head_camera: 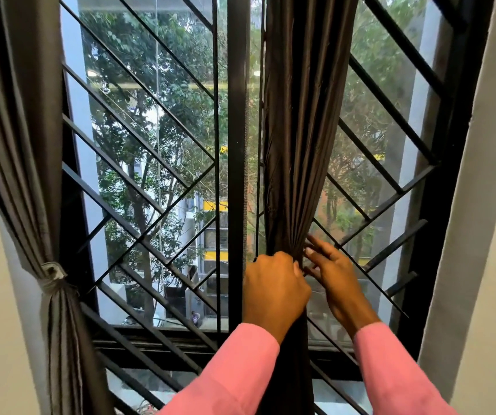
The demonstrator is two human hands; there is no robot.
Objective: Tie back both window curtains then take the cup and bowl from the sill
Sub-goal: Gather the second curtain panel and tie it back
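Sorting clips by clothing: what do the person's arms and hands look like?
The left sleeve and right sleeve are long, plain pink, ending at the wrists. The left hand and right hand are bare: no gloves, rings or watch show.

Plain pink long sleeves (pixel 234 375) cover both forearms.

dark sill (pixel 162 333) behind slanted grille bars (pixel 402 190)

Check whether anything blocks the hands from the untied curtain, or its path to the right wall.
Nothing visible. The left hand grips the untied curtain, the right hand touches it; the grille sits behind that path.
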